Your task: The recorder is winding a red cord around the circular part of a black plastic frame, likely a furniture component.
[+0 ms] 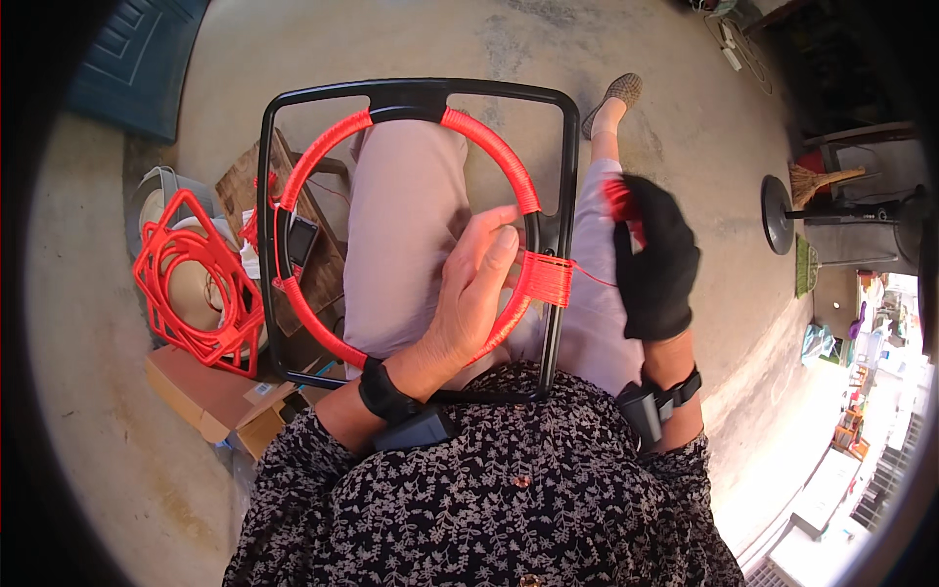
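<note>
- Floral-patterned shirt [518,470] fills the lower edge; black frame [406,101] with its red-wrapped ring [504,157] lies over the pale trousers [401,245].
- Cardboard box [191,386] at left bears a pale label [262,392], too small to read.
- Red frames [233,340] lean above the box, near a wooden board [240,181].
- Left hand [468,298]: bare, fingers loosely together at the ring's right side; whether they pinch it, I cannot tell.
- Right hand [657,259]: black-gloved, blurred, curled around a red bundle [618,201]; a red strand [597,279] joins glove and cord wrapping [548,279].
- Broom [822,181] and black disc [776,213] stand at right.
- Stained floor [548,49] reaches a dark panelled door [137,59].
</note>
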Demonstrator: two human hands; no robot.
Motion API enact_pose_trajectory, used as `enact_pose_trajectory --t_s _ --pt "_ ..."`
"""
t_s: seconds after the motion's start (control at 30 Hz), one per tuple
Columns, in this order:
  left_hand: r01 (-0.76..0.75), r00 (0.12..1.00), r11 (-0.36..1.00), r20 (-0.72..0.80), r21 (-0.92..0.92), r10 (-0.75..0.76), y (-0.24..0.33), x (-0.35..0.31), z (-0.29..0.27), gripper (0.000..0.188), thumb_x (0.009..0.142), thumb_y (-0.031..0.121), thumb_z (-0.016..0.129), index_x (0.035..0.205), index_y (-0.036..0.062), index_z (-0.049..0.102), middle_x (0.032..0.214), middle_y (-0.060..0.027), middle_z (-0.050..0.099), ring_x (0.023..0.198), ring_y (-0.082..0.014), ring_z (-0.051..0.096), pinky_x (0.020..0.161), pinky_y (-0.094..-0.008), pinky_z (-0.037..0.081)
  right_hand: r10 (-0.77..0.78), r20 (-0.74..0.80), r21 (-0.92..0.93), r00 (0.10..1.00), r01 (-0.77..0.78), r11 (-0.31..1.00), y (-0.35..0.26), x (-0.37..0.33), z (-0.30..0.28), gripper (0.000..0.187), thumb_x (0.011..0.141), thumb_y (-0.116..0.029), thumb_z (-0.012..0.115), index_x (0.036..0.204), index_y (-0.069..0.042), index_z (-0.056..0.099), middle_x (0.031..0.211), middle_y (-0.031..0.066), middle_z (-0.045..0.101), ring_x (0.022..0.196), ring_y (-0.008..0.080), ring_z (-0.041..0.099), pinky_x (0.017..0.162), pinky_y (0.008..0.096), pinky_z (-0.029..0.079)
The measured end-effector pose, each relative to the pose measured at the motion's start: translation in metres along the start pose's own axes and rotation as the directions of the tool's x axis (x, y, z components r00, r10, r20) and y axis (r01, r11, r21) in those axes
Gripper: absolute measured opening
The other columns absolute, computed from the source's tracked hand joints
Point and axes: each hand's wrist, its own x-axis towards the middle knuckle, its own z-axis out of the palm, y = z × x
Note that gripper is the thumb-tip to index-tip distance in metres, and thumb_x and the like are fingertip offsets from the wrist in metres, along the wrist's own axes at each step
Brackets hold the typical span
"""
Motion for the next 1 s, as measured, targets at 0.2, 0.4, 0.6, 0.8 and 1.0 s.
enact_pose_trajectory --t_s 0.2,0.4,0.6,0.8,1.0 --pt "-0.152 0.987 0.986 -0.067 -0.068 0.148 -0.002 0.003 0.001 0.027 0.098 0.017 0.049 0.117 -0.0026 0.051 0.104 -0.0065 0.061 0.093 -0.0097 0.058 0.081 -0.0256 0.048 -0.369 0.049 0.034 0.928 0.367 0.929 -0.048 0.002 0.003 0.029 0.079 -0.005 0.063 0.108 -0.005 0.061 0.104 0.0119 0.064 0.100 0.0279 0.061 0.088 0.0351 0.048" --pt "0.036 0.996 0.960 -0.070 -0.279 -0.057 -0.010 0.004 -0.003 0.018 0.093 0.009 0.048 0.106 0.0014 0.057 0.096 -0.0024 0.061 0.087 -0.0087 0.059 0.077 -0.0250 0.049 0.345 0.410 0.661 0.844 -0.536 0.524 -0.014 -0.011 -0.002 0.009 0.088 -0.006 0.059 0.092 0.001 0.063 0.085 0.0051 0.065 0.081 0.0144 0.062 0.078 0.0284 0.049" --pt "0.187 0.981 0.963 -0.009 -0.196 -0.192 -0.018 0.005 -0.006 0.019 0.090 0.002 0.046 0.104 0.0014 0.058 0.091 -0.0024 0.062 0.077 -0.0081 0.058 0.067 -0.0249 0.048 0.213 0.646 0.667 0.733 -0.678 0.308 0.010 -0.018 0.017 0.018 0.089 -0.004 0.059 0.106 0.002 0.059 0.097 0.0073 0.063 0.089 0.0167 0.062 0.083 0.0319 0.051" --pt "0.153 0.985 0.977 -0.062 -0.151 -0.164 -0.018 0.007 -0.002 0.015 0.092 0.006 0.051 0.106 0.0026 0.057 0.090 -0.0016 0.061 0.071 -0.0087 0.058 0.061 -0.0235 0.048 0.013 0.589 0.682 0.808 -0.506 0.528 0.005 -0.032 0.046 0.034 0.086 -0.002 0.064 0.119 -0.002 0.057 0.115 0.0042 0.062 0.102 0.0107 0.058 0.090 0.0261 0.047" --pt "0.183 0.981 0.930 0.004 -0.317 -0.192 -0.013 0.007 -0.004 0.021 0.095 0.013 0.052 0.113 0.0011 0.055 0.094 -0.0044 0.063 0.077 -0.0096 0.062 0.064 -0.0232 0.051 0.194 0.560 0.747 0.805 -0.593 0.301 0.016 -0.028 0.036 0.018 0.087 -0.001 0.056 0.105 0.001 0.062 0.105 0.0065 0.064 0.097 0.0126 0.059 0.087 0.0265 0.046"
